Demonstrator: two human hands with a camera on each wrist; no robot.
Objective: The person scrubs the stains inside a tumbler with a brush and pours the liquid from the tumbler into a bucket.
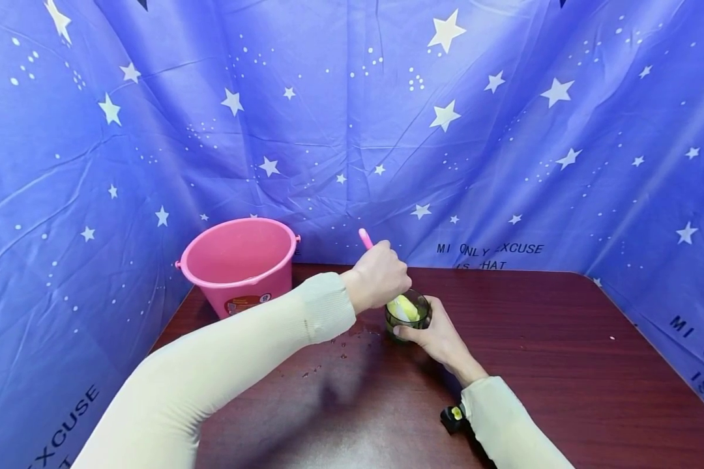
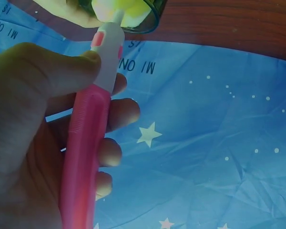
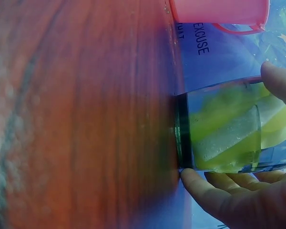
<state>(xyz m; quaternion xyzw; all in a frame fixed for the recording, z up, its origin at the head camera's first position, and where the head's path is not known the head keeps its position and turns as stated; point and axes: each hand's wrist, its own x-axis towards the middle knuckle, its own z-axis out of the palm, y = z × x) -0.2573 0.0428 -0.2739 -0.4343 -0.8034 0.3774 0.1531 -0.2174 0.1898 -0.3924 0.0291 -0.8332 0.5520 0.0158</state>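
My left hand (image 1: pixel 381 273) grips the pink and white handle (image 2: pixel 88 138) of a sponge cup brush, its thumb lying along the white neck. The brush's yellow and white sponge head (image 1: pixel 405 308) is down inside a dark-tinted drinking glass (image 3: pixel 224 129). Around the glass curls my right hand (image 1: pixel 442 335), thumb on the near side and fingers on the other. In the right wrist view the glass stands upright with its thick base at the tabletop, and the sponge shows pressed against its wall.
A pink bucket (image 1: pixel 261 293) stands at the back left of the dark red wooden table (image 1: pixel 540 365). Water drops (image 1: pixel 343 355) dot the wood left of the glass. Beside the right sleeve is a small black device (image 1: pixel 450 420). Blue star-printed cloth (image 1: pixel 340 130) hangs around the table.
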